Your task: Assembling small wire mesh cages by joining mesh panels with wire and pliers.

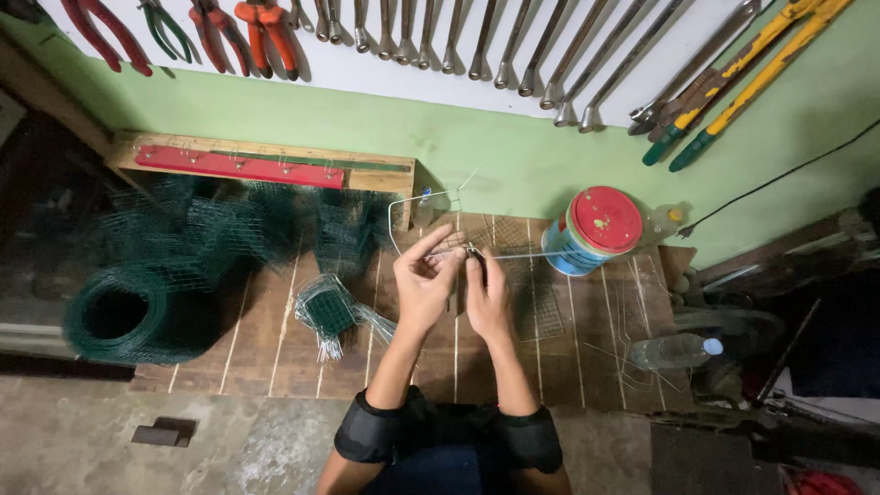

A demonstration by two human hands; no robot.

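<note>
Wire frame (pixel 417 215) (thin, bent into a loop) extends above and to the left of both hands. Left hand (pixel 423 286) and right hand (pixel 486 295) have fingers pinched together on the wire where it crosses between them, above the wooden bench (pixel 275 353), near the blue tin (pixel 591 231).

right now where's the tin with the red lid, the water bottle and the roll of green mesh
tin (pixel 605 220), head view, on its red lid
water bottle (pixel 672 350), head view, on its clear body
mesh roll (pixel 165 335), head view, on its outer wall
</note>
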